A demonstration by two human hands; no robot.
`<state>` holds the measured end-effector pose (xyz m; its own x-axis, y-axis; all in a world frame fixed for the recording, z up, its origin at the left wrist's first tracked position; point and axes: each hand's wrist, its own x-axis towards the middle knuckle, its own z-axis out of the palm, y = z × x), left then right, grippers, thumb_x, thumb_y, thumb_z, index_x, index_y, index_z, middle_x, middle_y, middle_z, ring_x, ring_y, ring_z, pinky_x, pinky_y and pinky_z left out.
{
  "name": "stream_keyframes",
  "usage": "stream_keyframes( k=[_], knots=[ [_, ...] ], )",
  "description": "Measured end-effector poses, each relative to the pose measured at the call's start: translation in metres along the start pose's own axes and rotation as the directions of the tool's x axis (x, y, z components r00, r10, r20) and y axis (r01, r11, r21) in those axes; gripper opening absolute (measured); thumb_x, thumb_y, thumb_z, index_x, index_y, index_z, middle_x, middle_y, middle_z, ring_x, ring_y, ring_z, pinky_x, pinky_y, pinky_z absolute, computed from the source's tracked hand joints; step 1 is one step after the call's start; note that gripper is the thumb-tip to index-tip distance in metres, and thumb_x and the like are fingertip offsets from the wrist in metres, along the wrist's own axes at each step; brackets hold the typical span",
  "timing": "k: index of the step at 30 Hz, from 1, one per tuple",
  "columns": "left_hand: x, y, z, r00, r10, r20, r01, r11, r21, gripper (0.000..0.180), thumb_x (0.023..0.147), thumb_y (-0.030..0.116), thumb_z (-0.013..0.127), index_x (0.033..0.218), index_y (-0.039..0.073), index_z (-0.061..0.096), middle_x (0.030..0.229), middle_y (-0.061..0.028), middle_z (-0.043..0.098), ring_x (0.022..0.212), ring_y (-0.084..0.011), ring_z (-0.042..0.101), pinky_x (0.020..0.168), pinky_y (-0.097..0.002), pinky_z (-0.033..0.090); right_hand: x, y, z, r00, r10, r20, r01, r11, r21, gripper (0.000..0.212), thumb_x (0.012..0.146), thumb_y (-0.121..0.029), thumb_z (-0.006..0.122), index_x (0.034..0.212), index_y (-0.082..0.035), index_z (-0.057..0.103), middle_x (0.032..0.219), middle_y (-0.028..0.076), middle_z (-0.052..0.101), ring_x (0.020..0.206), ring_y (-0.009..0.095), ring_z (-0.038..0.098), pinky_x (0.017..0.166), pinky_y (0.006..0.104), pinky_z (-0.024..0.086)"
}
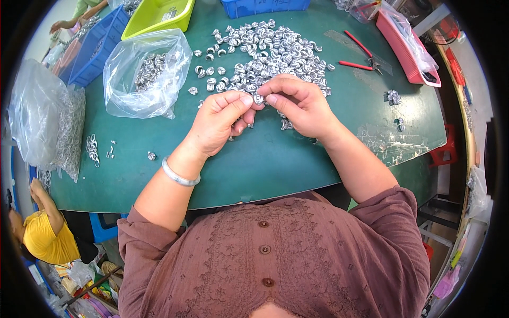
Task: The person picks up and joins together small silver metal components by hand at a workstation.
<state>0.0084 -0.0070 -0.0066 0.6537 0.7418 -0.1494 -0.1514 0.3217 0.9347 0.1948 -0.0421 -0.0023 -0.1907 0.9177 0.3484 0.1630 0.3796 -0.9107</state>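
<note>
Between my two hands, over the near edge of a pile of small silvery curved metal pieces [281, 50], is one such metal piece [258, 99]. My left hand [220, 117] pinches it from the left with thumb and fingers. From the other side my right hand [303, 107] is closed, thumb and forefinger together at the piece's right edge. A few more pieces show below and between the hands, partly hidden by my fingers. Left of the pile, an open clear plastic bag [119, 98] has similar pieces inside.
Red-handled pliers [356, 66] lie right of the pile, near a pink basket [395, 45]. Blue bins [103, 45] and a yellow-green bin [180, 24] stand at the back. A bag of metal rings [69, 127] sits at the left; loose rings [93, 151] lie beside it. A person in yellow [45, 238] is at lower left.
</note>
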Motion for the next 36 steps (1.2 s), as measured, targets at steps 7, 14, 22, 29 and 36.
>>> stream_keyframes(
  k=[7,14,22,29,36],
  knots=[
    [0.0,0.0,0.003,1.0,0.001,-0.028,0.002,0.995,0.099,0.024,0.086,0.025,0.052,0.084,0.003,0.062,0.062,0.0016,0.052,0.049,-0.003,0.04,0.043,-0.015,0.031,0.003,0.0,-0.001,0.98,-0.199,0.014,0.199,0.972,-0.126,0.014,0.076,0.002,0.055,0.088,-0.002,0.061,0.086,0.007,0.058,0.08,0.018,0.056,0.071,0.0271,0.046],
    [0.0,0.002,0.007,0.998,-0.055,-0.019,0.057,0.992,0.117,0.028,0.088,0.026,0.048,0.083,0.001,0.059,0.061,0.0001,0.052,0.045,-0.0044,0.04,0.04,-0.0165,0.03,0.001,-0.002,0.001,0.983,-0.179,0.031,0.181,0.979,-0.092,0.022,0.077,0.005,0.051,0.096,-0.002,0.059,0.087,0.007,0.057,0.082,0.017,0.056,0.073,0.0258,0.045],
    [0.0,0.006,-0.001,0.978,-0.192,0.076,0.205,0.952,-0.228,0.032,0.09,0.026,0.04,0.085,-0.002,0.056,0.062,-0.0038,0.051,0.045,-0.0073,0.038,0.039,-0.0171,0.03,-0.002,-0.004,0.005,0.997,-0.076,0.007,0.076,0.997,0.016,0.03,0.08,0.006,0.046,0.108,-0.002,0.054,0.093,0.007,0.056,0.085,0.014,0.055,0.075,0.0251,0.045],
    [0.0,0.012,-0.005,0.986,-0.156,0.059,0.166,0.942,-0.292,0.034,0.088,0.026,0.038,0.086,-0.002,0.057,0.066,-0.0031,0.052,0.05,-0.0082,0.042,0.042,-0.018,0.031,-0.002,-0.003,0.007,0.997,-0.068,-0.037,0.07,0.995,0.066,0.031,0.078,0.006,0.048,0.107,-0.003,0.054,0.093,0.008,0.056,0.086,0.018,0.056,0.074,0.0275,0.046],
    [0.005,0.016,-0.021,0.997,0.074,0.01,-0.065,0.926,-0.373,0.033,0.086,0.023,0.04,0.099,-0.002,0.056,0.079,-0.0082,0.059,0.058,-0.0103,0.049,0.046,-0.0194,0.038,0.003,0.005,0.004,0.956,-0.241,0.165,0.291,0.724,-0.626,0.023,0.066,-0.008,0.063,0.089,-0.008,0.059,0.094,0.007,0.052,0.093,0.025,0.047,0.083,0.038,0.034]
  ],
)
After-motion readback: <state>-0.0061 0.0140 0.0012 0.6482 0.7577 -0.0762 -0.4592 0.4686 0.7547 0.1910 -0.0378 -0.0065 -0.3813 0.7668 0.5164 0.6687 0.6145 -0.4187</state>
